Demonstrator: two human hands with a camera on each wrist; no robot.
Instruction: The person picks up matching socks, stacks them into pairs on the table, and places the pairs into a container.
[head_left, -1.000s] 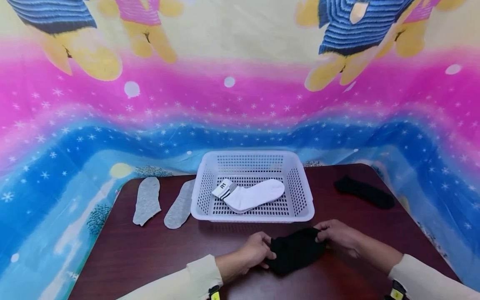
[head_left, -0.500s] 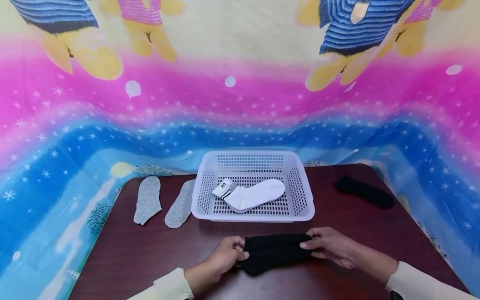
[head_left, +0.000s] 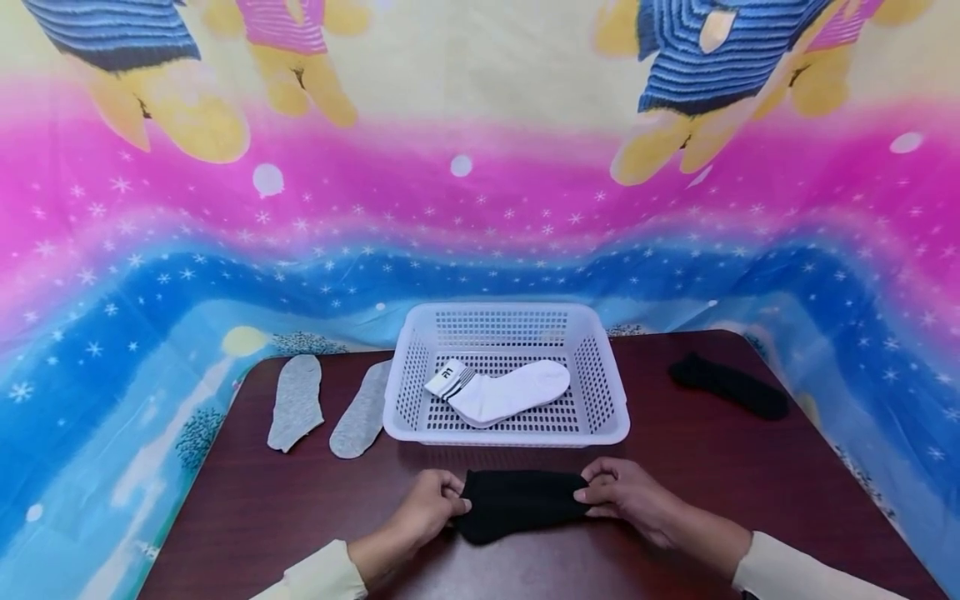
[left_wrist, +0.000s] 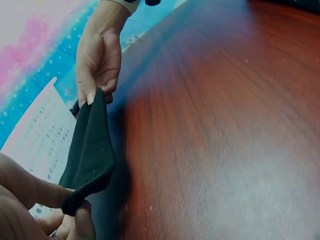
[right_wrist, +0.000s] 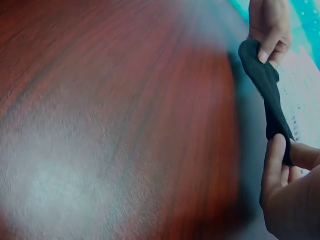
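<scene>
A black sock [head_left: 521, 504] is stretched sideways between both hands, in front of the basket. The left hand [head_left: 422, 514] pinches its left end between thumb and fingers. At the opposite end the right hand [head_left: 628, 498] pinches the fabric the same way. In the left wrist view the sock [left_wrist: 89, 145] hangs above the tabletop, casting a shadow below. The right wrist view shows the sock [right_wrist: 267, 92] nearly edge-on, gripped at both ends. A second black sock [head_left: 727, 385] lies on the table at the back right.
Behind the hands stands a white perforated basket [head_left: 506, 436] with white socks [head_left: 498, 396] in it. Two grey socks lie to its left: one grey sock [head_left: 295, 403] farther out, another grey sock [head_left: 360, 414] beside the basket. A patterned cloth [head_left: 480, 208] surrounds the dark wooden table [head_left: 262, 517].
Both hands have shifted left with the black sock. It was bunched and tilted a second ago and now lies straighter and flatter between the hands. The other socks and basket stay put.
</scene>
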